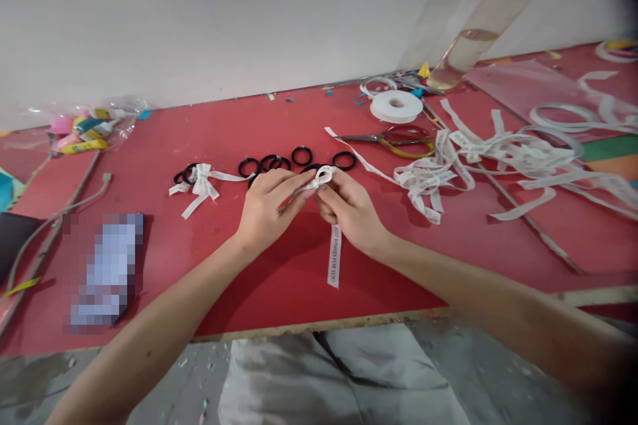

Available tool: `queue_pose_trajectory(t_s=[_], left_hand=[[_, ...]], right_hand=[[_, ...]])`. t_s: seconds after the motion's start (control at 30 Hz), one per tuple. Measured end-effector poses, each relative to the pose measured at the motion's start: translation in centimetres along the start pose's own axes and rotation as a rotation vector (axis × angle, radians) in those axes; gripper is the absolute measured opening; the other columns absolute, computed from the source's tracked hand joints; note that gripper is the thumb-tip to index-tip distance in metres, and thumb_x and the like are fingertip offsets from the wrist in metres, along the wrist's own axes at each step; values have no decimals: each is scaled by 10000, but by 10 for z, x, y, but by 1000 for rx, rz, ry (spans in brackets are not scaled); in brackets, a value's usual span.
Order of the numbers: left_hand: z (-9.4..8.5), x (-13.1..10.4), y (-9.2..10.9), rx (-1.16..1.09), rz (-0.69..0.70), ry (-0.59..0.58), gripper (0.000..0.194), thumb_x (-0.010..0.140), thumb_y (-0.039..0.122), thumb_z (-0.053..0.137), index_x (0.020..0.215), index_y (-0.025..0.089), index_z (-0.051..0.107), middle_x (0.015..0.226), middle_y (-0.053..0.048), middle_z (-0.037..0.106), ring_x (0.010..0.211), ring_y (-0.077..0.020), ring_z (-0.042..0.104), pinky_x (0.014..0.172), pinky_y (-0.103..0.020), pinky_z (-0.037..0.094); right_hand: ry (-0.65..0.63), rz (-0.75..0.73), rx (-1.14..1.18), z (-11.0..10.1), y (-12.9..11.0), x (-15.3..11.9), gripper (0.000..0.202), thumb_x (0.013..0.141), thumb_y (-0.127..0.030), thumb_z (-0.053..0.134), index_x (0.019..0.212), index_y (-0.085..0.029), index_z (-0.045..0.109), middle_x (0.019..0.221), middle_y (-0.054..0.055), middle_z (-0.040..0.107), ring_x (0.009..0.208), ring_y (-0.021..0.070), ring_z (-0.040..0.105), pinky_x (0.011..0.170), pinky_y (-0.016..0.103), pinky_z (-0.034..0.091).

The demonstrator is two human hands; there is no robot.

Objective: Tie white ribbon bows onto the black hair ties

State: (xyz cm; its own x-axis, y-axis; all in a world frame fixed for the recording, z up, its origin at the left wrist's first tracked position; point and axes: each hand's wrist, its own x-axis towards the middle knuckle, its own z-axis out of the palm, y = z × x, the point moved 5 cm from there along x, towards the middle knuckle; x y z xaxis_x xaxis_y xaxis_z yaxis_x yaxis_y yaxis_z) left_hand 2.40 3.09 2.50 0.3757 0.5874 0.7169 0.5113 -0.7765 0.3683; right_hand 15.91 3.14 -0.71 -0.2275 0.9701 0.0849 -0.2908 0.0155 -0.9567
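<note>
Over the front middle of the red table, both of my hands pinch one white printed ribbon (pixel 335 259). Its upper part makes a small loop between my fingertips, and a tail with black lettering hangs below. My left hand (pixel 269 207) is closed on the ribbon from the left; my right hand (pixel 355 209) closes on it from the right. Just behind them lie several black hair ties (pixel 302 156). Left of my left hand, a white ribbon bow (pixel 202 186) sits with dark hair ties. Whether a hair tie is inside my grip is hidden.
Scissors (pixel 389 138) and a ribbon spool (pixel 396 106) lie behind my hands. Loose white ribbons (pixel 518 149) spread on the right. A blurred-out phone (pixel 107 272) rests at left, and a bag of colourful tubes (pixel 84 129) behind it. A tall clear bottle (pixel 478 40) stands back right.
</note>
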Motion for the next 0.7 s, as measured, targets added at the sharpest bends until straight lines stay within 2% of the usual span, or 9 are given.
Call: queue_pose_trajectory(t_s=[0.17,0.27,0.4,0.47,0.57,0.7], left_hand=[[0,0,2,30,32,9,238,966,314,575,1142,209,694,907,-49,720,830,-149,633,771,-289,478],[-1,2,1,-56,-9,-17,246,965,325,578,1133,190,696,890,-48,705,793,-132,619,738,-268,488],[0,4,-4,-236,-149,-78,268,966,355,573,1137,190,697,815,-21,674,728,-108,604,718,-245,508],[2,3,-10,-309,-242,-101,289,983,373,536,1158,206,694,885,-35,706,794,-117,635,774,-258,525],[4,0,-20,-423,-364,-96,318,997,386,501,1212,231,677,1105,-64,726,986,-149,662,886,-294,530],[6,-3,-27,-511,-421,-105,315,969,378,560,1239,255,666,1123,-68,708,929,-142,658,818,-280,539]], right_hand=[[29,-11,6,1,2,-4,212,872,-416,667,902,-231,566,550,-107,321,420,42,219,387,215,162],[32,9,23,1,3,-4,239,856,-433,689,903,-224,583,534,-115,304,407,34,204,378,215,145],[18,47,53,0,4,-1,269,839,-444,711,885,-210,586,536,-115,309,407,27,199,380,219,134],[9,62,79,-2,5,1,268,837,-435,714,899,-209,584,540,-116,304,411,29,207,385,219,134],[-4,50,125,-5,5,4,225,859,-400,684,930,-218,573,545,-122,285,419,35,205,396,217,139],[-29,36,149,-7,5,5,165,860,-321,670,877,-225,537,575,-116,329,427,29,196,403,216,139]])
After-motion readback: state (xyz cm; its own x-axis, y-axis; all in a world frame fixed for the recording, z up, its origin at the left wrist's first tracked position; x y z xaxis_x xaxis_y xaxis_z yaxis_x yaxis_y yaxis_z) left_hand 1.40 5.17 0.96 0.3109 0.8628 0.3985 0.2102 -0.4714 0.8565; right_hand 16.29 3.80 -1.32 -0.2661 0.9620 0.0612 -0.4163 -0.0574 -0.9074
